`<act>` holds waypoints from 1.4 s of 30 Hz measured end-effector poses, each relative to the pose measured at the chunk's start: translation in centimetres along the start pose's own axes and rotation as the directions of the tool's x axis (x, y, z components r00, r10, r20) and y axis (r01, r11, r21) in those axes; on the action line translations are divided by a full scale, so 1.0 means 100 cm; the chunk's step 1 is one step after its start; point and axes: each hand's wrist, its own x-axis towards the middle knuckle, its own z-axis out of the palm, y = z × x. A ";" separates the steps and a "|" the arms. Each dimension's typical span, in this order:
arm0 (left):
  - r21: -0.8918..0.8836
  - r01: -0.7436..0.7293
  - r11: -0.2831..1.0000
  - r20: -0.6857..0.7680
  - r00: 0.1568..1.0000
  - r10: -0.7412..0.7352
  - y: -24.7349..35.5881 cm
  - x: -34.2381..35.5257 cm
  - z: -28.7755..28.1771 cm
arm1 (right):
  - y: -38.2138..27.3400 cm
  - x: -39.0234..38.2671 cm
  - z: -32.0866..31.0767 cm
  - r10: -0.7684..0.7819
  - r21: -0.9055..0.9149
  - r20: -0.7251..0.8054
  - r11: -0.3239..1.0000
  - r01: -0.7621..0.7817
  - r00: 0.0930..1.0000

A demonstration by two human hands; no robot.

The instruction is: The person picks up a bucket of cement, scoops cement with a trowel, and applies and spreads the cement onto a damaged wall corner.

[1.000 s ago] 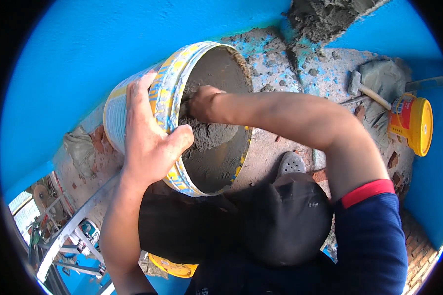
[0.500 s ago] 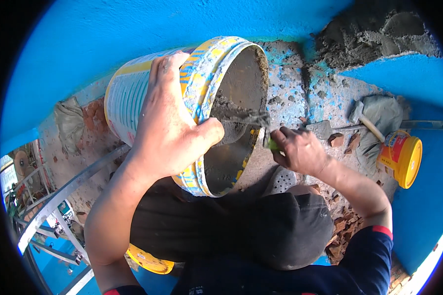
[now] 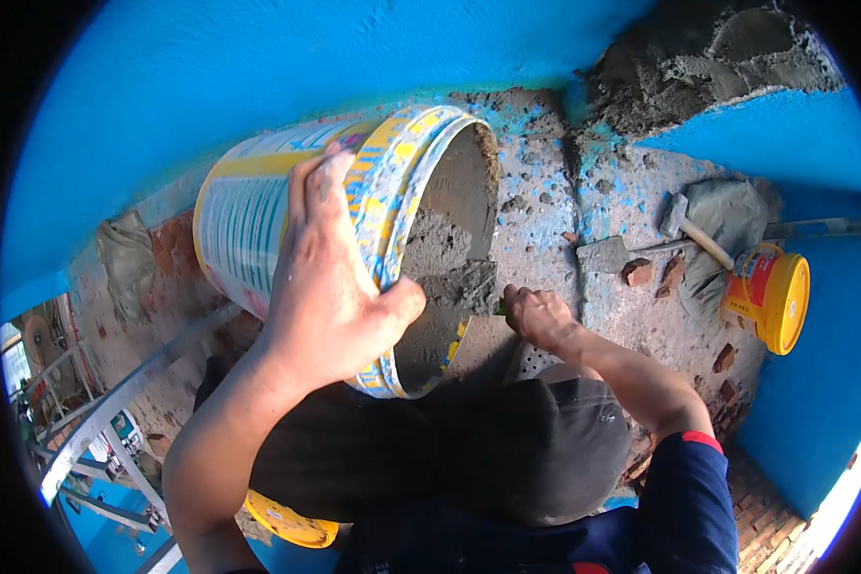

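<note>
A large white and yellow plastic bucket (image 3: pixel 242 210) lies tipped on its side, its mouth facing right. My left hand (image 3: pixel 340 273) grips its mortar-crusted rim, the thumb over the edge. Wet grey mortar (image 3: pixel 438 239) sits inside the bucket. My right hand (image 3: pixel 543 319) is closed round the green handle of a trowel (image 3: pixel 486 299), of which only a little handle shows. The trowel's blade reaches into the bucket's mouth and is covered with mortar.
To the right lie a hammer (image 3: pixel 703 234), a second trowel (image 3: pixel 603 255), broken brick pieces (image 3: pixel 638 273) and a yellow lidded pail (image 3: pixel 789 304). A metal rail (image 3: pixel 115 402) runs at left. Fresh mortar (image 3: pixel 708 72) covers a ledge at upper right. Blue walls close in.
My right hand has moved left and slightly down, carrying the trowel further into the bucket's mouth. The left hand keeps its hold on the rim. The whole view has shifted a little.
</note>
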 end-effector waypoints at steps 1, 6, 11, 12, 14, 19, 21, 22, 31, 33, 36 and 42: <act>0.001 0.009 1.000 0.002 1.000 -0.009 0.000 -0.003 -0.002 | -0.003 0.004 -0.003 -0.005 0.007 -0.010 1.000 0.005 1.000; 0.011 0.043 0.999 -0.018 0.999 -0.042 0.009 -0.014 -0.001 | 0.001 0.040 -0.001 0.064 0.011 -0.342 0.998 -0.064 0.938; -0.005 0.009 1.000 -0.024 1.000 -0.009 0.008 -0.015 0.005 | 0.014 0.066 -0.001 -0.073 -0.038 -0.613 0.997 0.063 0.787; -0.028 0.022 0.999 -0.028 0.999 -0.023 0.008 -0.013 0.007 | 0.022 0.069 0.004 -0.070 -0.045 -0.616 0.998 0.054 0.784; -0.045 0.030 0.999 -0.040 0.999 -0.031 0.007 -0.011 0.004 | 0.020 0.067 -0.005 -0.123 -0.100 -0.589 0.992 0.079 0.798; -0.070 0.048 0.996 -0.044 0.998 -0.052 0.000 -0.005 -0.007 | 0.014 0.070 -0.006 -0.174 -0.039 -0.713 0.977 0.209 0.680; -0.058 0.044 0.997 -0.026 0.999 -0.046 -0.002 -0.005 -0.004 | 0.020 0.066 -0.014 -0.202 -0.039 -0.760 0.963 0.267 0.618; -0.092 0.079 0.993 -0.001 0.997 -0.079 -0.002 -0.007 -0.005 | 0.022 0.061 -0.020 -0.186 -0.021 -0.780 0.962 0.273 0.597; -0.196 0.093 0.976 -0.018 0.995 -0.099 -0.009 -0.001 -0.014 | 0.110 -0.008 -0.051 -0.120 -0.020 -0.825 0.983 0.184 0.552; -0.218 0.116 0.969 -0.028 0.992 -0.126 -0.010 0.001 -0.016 | 0.132 -0.020 -0.060 -0.066 0.074 -0.800 0.975 0.208 0.597; -0.194 0.141 0.971 -0.032 0.988 -0.150 -0.005 0.002 -0.026 | 0.172 -0.033 -0.067 -0.107 -0.047 -0.833 0.991 0.123 0.542; -0.139 0.214 0.967 -0.023 0.976 -0.219 0.007 0.009 -0.022 | 0.273 -0.021 -0.107 0.167 0.237 -0.813 0.970 0.056 0.558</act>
